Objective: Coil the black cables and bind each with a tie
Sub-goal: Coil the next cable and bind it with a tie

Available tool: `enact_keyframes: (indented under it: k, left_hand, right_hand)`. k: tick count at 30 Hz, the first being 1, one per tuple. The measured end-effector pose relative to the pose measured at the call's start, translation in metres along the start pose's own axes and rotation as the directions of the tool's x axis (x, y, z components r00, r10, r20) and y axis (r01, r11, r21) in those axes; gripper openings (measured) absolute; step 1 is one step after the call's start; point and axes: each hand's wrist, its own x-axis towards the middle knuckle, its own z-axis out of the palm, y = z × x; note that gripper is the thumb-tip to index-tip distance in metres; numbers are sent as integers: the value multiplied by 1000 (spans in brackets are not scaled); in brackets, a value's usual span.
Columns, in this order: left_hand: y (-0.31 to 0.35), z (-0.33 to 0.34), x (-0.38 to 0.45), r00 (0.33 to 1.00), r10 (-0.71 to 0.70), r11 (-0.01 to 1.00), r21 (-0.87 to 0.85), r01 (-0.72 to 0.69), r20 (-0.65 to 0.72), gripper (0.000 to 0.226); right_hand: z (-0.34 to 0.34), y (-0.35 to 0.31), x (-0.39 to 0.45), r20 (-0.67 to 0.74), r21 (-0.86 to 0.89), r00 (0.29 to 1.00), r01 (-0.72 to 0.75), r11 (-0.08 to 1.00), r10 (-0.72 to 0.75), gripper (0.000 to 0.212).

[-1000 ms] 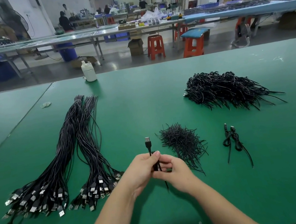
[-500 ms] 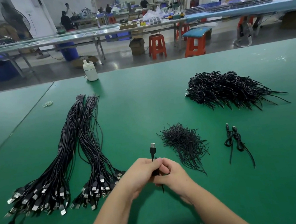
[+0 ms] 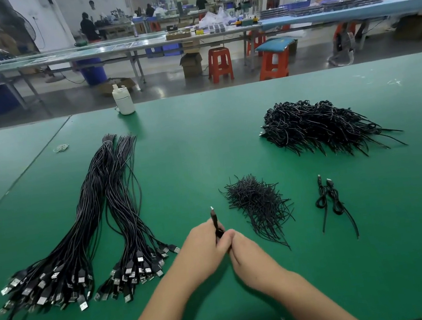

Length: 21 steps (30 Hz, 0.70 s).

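Note:
My left hand [image 3: 203,252] grips a coiled black cable [image 3: 216,223] whose plug end sticks up past my fingers. My right hand [image 3: 247,257] meets it from the right and pinches at the coil; most of the coil and any tie there are hidden by my fingers. Two long bundles of uncoiled black USB cables [image 3: 99,217] lie on the left. A small heap of black ties [image 3: 258,204] sits just right of my hands. Two bound cables [image 3: 330,200] lie further right, and a large pile of bound cables [image 3: 318,127] sits behind them.
The green table [image 3: 202,139] stretches wide, with a seam at the left. A white bottle [image 3: 123,100] stands at its far edge and a small rubber band [image 3: 60,148] lies far left. Beyond are red stools, benches and people at work.
My hands have closed more tightly together over the coil. The plug has dropped lower towards my fingers, and the loose tail seen below my hands a second ago is gone from sight.

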Motion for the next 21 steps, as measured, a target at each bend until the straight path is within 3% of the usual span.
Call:
enact_keyframes:
  k: [4, 6, 10, 13, 15, 17, 18, 19, 21]
  left_hand:
    - [-1, 1, 12, 999, 2, 997, 79, -5, 38, 23]
    - [-1, 3, 18, 999, -14, 999, 42, 13, 43, 19]
    - [-6, 14, 31, 982, -116, 987, -94, 131, 150, 18]
    - [-6, 22, 40, 955, -197, 968, -107, 225, 223, 22]
    - [-5, 24, 45, 973, -223, 974, 60, 220, 54, 42]
    - [0, 22, 46, 976, -55, 945, 305, 119, -210, 49]
    - [5, 24, 47, 961, 79, 931, 365, 24, -264, 44]
    - [12, 25, 48, 951, 190, 925, 370, -89, -246, 37]
    - [27, 32, 53, 938, 342, 886, 349, -306, -47, 29]
  right_hand:
    - [2, 0, 2, 45, 209, 999, -33, 977, 24, 30]
    - [4, -1, 2, 82, 314, 994, -95, 945, 73, 19]
    - [8, 5, 1, 63, 391, 983, -186, 902, 175, 25]
    - [10, 11, 2, -37, 94, 974, -218, 971, 222, 30]
    - [14, 18, 1, -164, -194, 958, -267, 944, 238, 30]
    - [20, 21, -5, -254, -356, 941, -305, 883, 223, 24]
    - [23, 21, -8, -257, -384, 946, -287, 877, 197, 19]
    - [26, 23, -9, -251, -428, 958, -236, 872, 136, 12]
    - [31, 28, -10, -228, -518, 971, -185, 835, 74, 8]
